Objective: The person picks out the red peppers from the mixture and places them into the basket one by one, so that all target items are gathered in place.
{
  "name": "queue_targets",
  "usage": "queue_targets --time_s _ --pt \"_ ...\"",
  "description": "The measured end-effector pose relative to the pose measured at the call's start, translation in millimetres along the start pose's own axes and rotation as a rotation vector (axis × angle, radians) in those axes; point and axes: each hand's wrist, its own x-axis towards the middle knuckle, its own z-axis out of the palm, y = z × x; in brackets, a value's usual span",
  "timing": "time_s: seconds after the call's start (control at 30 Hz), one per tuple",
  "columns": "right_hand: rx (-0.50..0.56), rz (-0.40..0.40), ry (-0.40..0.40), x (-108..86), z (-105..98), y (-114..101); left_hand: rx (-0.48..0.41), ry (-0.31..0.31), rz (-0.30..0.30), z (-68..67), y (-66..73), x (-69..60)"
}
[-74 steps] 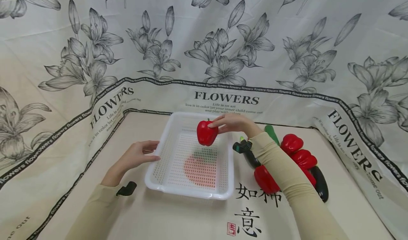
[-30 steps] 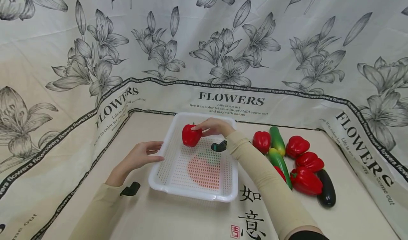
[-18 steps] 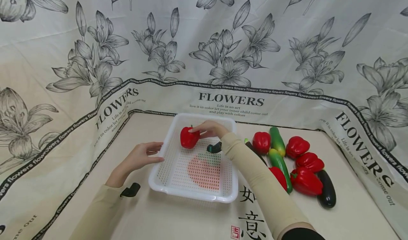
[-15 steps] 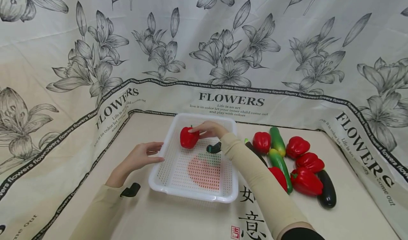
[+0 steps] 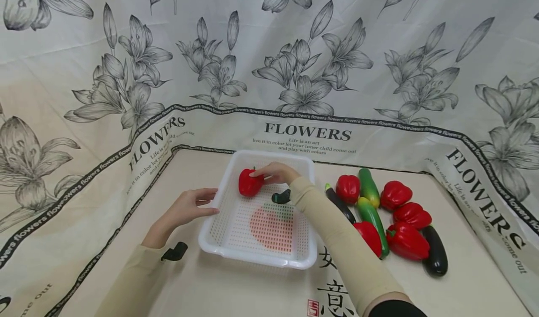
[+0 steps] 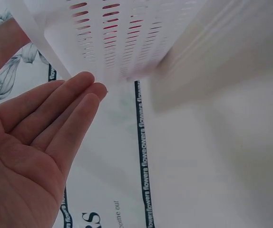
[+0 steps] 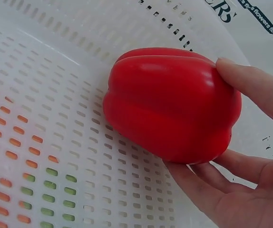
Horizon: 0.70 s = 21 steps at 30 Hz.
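Gripped by the right hand (image 5: 274, 171), the pepper (image 5: 249, 184) is seemingly being placed in the basket (image 5: 236, 235). Release is needed; left hand (image 5: 184, 207) straight-fingered.

We're screened off in here, home or studio I can't tell: lily-print cloth (image 5: 252, 90) hangs round the cream tabletop (image 5: 236, 291) on three sides!

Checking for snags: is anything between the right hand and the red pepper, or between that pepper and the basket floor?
Nothing visible. The right hand grips the red pepper directly, and below it only the basket floor shows; whether pepper and floor touch is unclear.
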Motion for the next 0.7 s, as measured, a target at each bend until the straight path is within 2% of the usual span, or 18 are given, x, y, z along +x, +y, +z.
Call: queue_targets --time_s 0.23,0.7 --pt "0.108 0.046 0.041 -0.5 4.5 -1.9 0.004 0.0 0.003 0.0 1.3 0.3" --pt "0.158 0.062 0.107 4.2 5.7 0.6 -0.015 -0.006 0.004 -1.1 2.8 0.9"
